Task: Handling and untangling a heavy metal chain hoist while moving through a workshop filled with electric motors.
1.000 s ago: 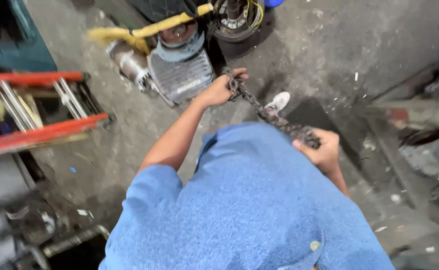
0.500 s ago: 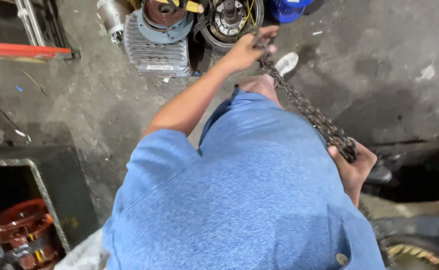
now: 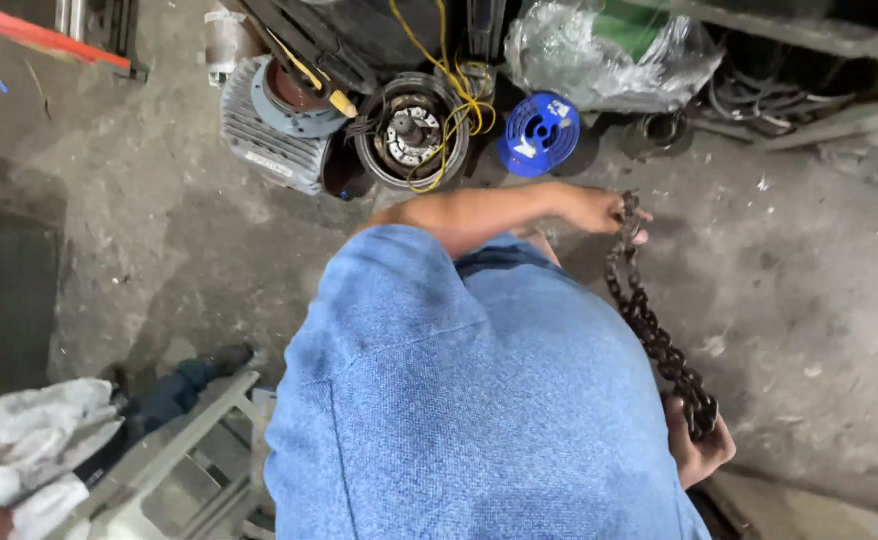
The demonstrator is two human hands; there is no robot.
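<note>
A person in a blue shirt stretches a dark chain [image 3: 649, 325] between both hands: left hand [image 3: 599, 208] pinching its top, right hand [image 3: 697, 440] closed round its lower end. The chain now hangs steeper than a moment ago, a blue spool [image 3: 539, 135] just beyond the left grip.

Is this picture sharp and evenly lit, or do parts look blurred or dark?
Head view: mostly sharp, with the dark metal link chain and blue plastic spool crisp; soft, even light on the grey concrete floor; deep shadow along the top right edge; the clear crumpled plastic bag glints; the white cloth looks slightly soft.
</note>
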